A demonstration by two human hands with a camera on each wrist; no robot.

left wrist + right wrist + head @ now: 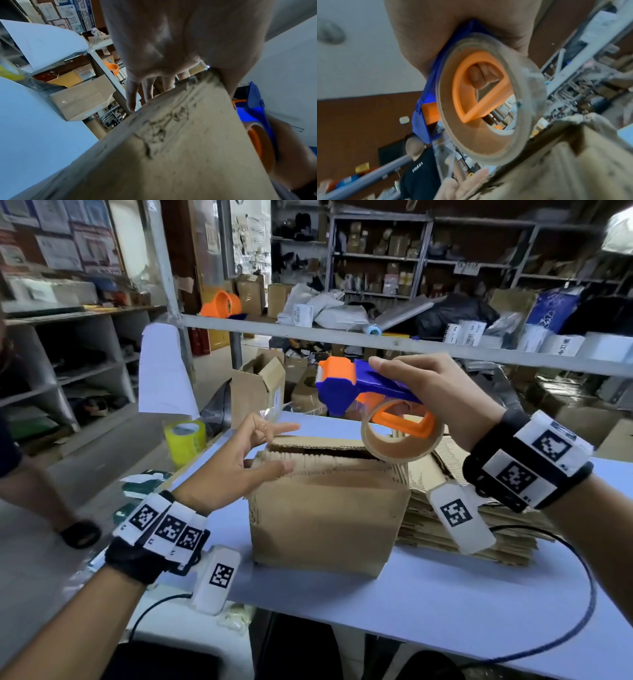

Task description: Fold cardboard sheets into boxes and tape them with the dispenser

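Observation:
A brown cardboard box (325, 508) stands on the pale blue table (445, 604), its top flaps folded in. My left hand (253, 453) hovers at the box's top left corner with straight, spread fingers (132, 97), thumb by the near flap. My right hand (438, 392) grips the blue and orange tape dispenser (359, 385) above the box's top right edge. Its roll of clear tape (479, 142) hangs just over the box (565, 169). A clear strip of tape runs from the dispenser (423, 121) down to my left fingertips; whether they pinch it is unclear.
A stack of flat cardboard sheets (479, 508) lies right of the box. A yellow tape roll (185, 440) stands at the table's left end. An open carton (257, 392) sits behind the table. A metal rail (376, 340) crosses behind. Another person's arm (44, 501) is at left.

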